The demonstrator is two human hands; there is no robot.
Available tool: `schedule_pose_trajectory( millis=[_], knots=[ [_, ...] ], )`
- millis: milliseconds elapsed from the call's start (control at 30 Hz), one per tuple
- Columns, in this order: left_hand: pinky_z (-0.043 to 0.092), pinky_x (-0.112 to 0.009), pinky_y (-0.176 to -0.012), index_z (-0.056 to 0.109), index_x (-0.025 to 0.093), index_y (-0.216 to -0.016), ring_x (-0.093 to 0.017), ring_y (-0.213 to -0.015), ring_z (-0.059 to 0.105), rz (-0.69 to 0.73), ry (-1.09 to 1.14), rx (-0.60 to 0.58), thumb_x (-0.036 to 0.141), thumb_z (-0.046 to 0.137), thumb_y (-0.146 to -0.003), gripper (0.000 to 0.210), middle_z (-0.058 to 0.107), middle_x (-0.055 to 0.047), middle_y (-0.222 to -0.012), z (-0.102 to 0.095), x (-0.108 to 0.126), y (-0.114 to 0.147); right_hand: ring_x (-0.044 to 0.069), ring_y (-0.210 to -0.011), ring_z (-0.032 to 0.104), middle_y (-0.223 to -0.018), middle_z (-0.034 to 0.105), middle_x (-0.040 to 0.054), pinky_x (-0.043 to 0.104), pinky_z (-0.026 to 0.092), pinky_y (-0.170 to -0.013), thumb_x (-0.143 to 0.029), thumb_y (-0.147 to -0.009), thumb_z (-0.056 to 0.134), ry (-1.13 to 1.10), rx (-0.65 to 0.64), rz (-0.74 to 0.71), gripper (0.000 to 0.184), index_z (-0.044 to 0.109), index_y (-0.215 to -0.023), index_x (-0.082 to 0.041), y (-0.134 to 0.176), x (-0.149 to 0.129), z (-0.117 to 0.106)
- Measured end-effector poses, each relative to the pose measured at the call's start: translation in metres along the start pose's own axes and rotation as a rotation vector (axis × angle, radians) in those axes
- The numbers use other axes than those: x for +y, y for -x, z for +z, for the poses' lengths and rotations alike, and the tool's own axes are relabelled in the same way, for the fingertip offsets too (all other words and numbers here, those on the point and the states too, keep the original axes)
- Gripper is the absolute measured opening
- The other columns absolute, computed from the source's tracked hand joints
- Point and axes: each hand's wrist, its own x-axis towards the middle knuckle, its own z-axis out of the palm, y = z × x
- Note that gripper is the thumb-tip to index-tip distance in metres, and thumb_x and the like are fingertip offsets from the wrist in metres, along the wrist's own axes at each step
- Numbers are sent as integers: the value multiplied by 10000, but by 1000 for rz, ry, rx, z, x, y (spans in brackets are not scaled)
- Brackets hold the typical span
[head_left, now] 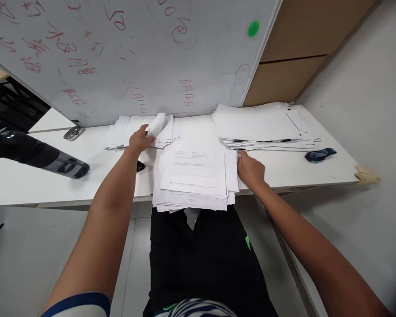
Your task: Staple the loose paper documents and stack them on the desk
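Note:
My left hand is closed on a sheet of paper that curls up over the left paper stack. The middle stack of printed paper lies in front of me and juts past the table's front edge. At its right side is my right hand, fingers curled and touching or close to the sheets' edge. A small dark item shows by these fingertips, but what they hold is hidden. Behind the right hand lies a larger stack of paper. A small black object sits partly hidden behind my left forearm.
The white table meets a wall at right. A whiteboard with red writing and a green magnet stands at the back, beside cardboard boxes. A dark bottle, a mouse and a dark blue item are on the table.

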Motion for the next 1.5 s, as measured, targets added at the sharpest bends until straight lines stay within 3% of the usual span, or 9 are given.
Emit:
schedule_pose_trajectory(
  millis=[133, 233, 433, 633, 767, 900, 1067, 1267, 1500],
  knots=[
    [463, -341, -942, 339, 210, -1505, -255, -1149, 605, -9, 233, -157, 257, 739, -702, 898, 588, -162, -1359, -8, -16, -6, 273, -902, 677, -1031, 733, 124, 311, 395, -698, -315, -1019, 289, 0, 11, -4, 441, 500, -1393, -212, 1, 0, 1],
    [480, -290, -905, 373, 206, -1467, -203, -1137, 608, 4, 362, -225, 177, 699, -707, 827, 592, -148, -1363, -7, -22, -9, 277, -901, 677, -1029, 735, 122, 314, 395, -693, -316, -1021, 288, -4, 13, -1, 439, 505, -1387, -212, 2, -1, 0],
    [478, -342, -831, 647, 154, -1141, -242, -954, 627, -55, 213, -35, 347, 544, -866, 352, 698, -109, -1072, 0, -19, -16, 265, -896, 672, -1036, 734, 123, 308, 396, -695, -315, -1020, 292, 1, 18, -6, 440, 517, -1381, -200, 3, -3, -2],
    [432, -317, -695, 695, 156, -973, -229, -787, 605, -83, 87, 16, 404, 469, -893, 345, 682, -89, -854, 0, -14, -18, 258, -877, 668, -1012, 740, 119, 299, 379, -673, -323, -1021, 283, -16, 36, -10, 449, 539, -1367, -195, 4, -2, -1],
    [439, -319, -717, 708, 177, -1025, -257, -848, 630, -140, 58, 36, 443, 527, -861, 361, 706, -102, -922, -4, -5, -13, 264, -874, 672, -1002, 742, 123, 298, 373, -666, -320, -1021, 290, -20, 50, -15, 444, 554, -1355, -195, 3, -1, 1],
    [456, -350, -853, 667, 227, -1208, -297, -1058, 614, -117, 33, 53, 538, 626, -789, 523, 692, -96, -1166, 0, 12, -1, 273, -871, 675, -998, 744, 121, 303, 369, -653, -319, -1017, 301, -24, 63, -15, 436, 564, -1346, -204, 2, 1, 3],
    [435, -417, -956, 616, 226, -1306, -346, -1229, 524, -76, -80, 112, 648, 674, -725, 720, 458, -121, -1502, 18, 27, 16, 265, -863, 673, -1004, 746, 118, 294, 352, -646, -310, -1015, 314, -30, 73, -17, 425, 569, -1337, -201, 0, 3, 6],
    [431, -391, -938, 664, 232, -1188, -314, -1231, 516, -55, -127, 107, 495, 617, -842, 437, 537, -100, -1420, 27, 27, 11, 261, -864, 669, -1009, 745, 108, 288, 345, -643, -288, -1008, 332, -25, 79, -21, 411, 576, -1329, -208, -1, 4, 9],
    [441, -398, -885, 699, 167, -1032, -318, -1086, 595, -154, -57, 117, 418, 526, -904, 331, 675, -163, -1119, 18, 27, 4, 267, -872, 664, -993, 737, 120, 297, 376, -674, -278, -1009, 308, -31, 40, -9, 425, 559, -1343, -202, -3, 3, 7]
  ],
)
